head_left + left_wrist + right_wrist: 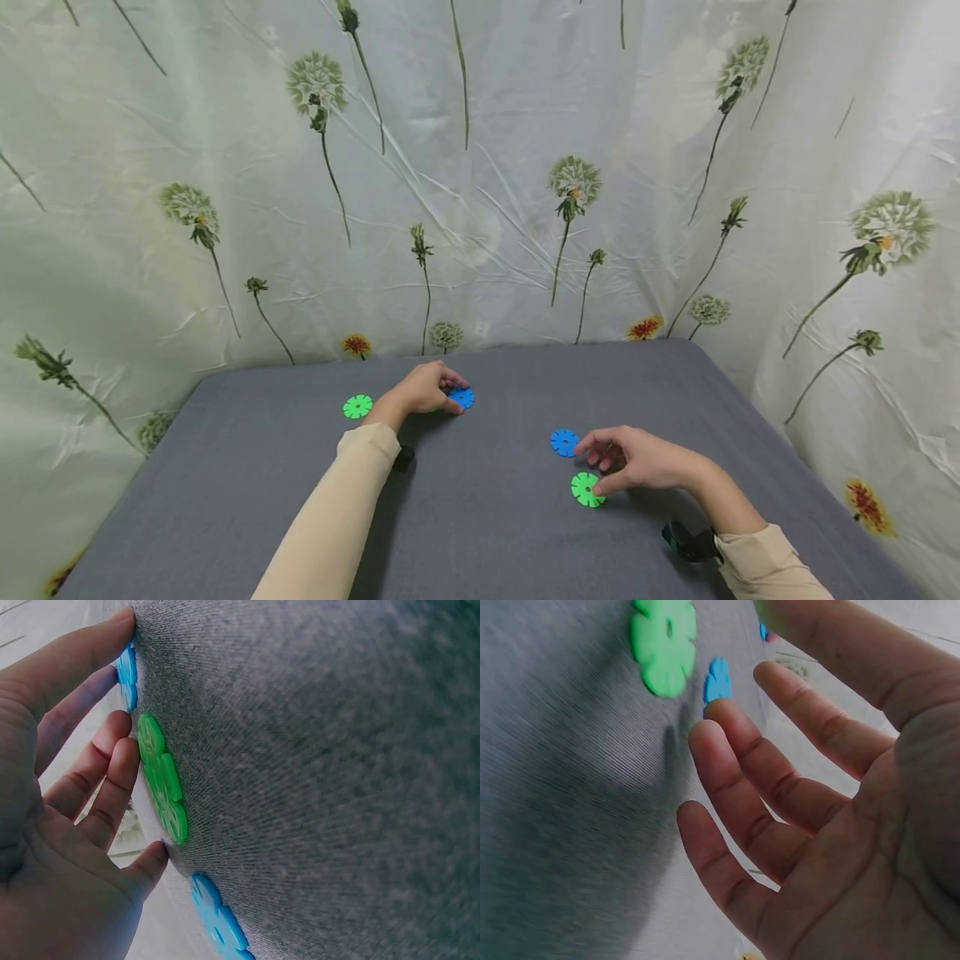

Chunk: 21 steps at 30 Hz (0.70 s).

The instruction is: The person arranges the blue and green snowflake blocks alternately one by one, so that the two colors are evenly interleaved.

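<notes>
My left hand (422,389) is at the back of the table, its thumb and index finger at opposite edges of a flat blue notched disc (462,397). In the left wrist view, a green notched disc (163,780) lies beside the other fingertips, with another blue disc (219,919) nearer the camera. In the head view, this hand hides part of what lies under it. On the right, my right hand (645,458) hovers with fingers loosely bent. Its thumb tip overlaps a green disc (585,490), and its index fingertip is at the edge of a blue disc (564,442).
A green disc (357,407) lies left of my left wrist. Grey cloth (487,517) covers the table. A pale curtain (495,167) printed with dandelions hangs behind the table and along both sides. A dark band with a small device (690,543) is on my right wrist.
</notes>
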Tool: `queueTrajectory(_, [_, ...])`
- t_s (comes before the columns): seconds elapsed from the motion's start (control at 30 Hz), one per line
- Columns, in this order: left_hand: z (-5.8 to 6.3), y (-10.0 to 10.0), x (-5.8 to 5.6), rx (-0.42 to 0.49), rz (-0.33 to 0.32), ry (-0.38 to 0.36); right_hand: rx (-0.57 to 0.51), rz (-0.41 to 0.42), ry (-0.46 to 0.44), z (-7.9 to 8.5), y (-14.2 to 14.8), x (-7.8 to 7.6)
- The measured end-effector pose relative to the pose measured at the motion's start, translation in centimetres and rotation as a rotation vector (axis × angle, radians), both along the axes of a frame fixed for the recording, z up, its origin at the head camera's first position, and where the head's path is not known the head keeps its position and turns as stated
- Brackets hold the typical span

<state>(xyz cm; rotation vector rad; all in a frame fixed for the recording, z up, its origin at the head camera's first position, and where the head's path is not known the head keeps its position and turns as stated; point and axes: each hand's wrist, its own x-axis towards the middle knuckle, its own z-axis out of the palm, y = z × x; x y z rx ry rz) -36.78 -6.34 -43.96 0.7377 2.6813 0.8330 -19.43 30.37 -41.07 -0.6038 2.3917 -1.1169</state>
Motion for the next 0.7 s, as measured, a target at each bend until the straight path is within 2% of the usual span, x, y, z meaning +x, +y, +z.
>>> queueTrajectory(0.13, [-0.1,0.0,0.0,0.002,0.002,-0.003,0.003,-0.001,0.000,-0.6,-0.1,0.8])
queueTrajectory(0.3, [-0.2,0.0,-0.2,0.004,0.008,-0.009,0.000,-0.001,0.060,-1.6,0.3,1.4])
queueTrajectory(0.7, [0.2,0.1,0.1,0.023,0.013,-0.041,0.009,-0.036,0.135,-2.8,0.5,1.8])
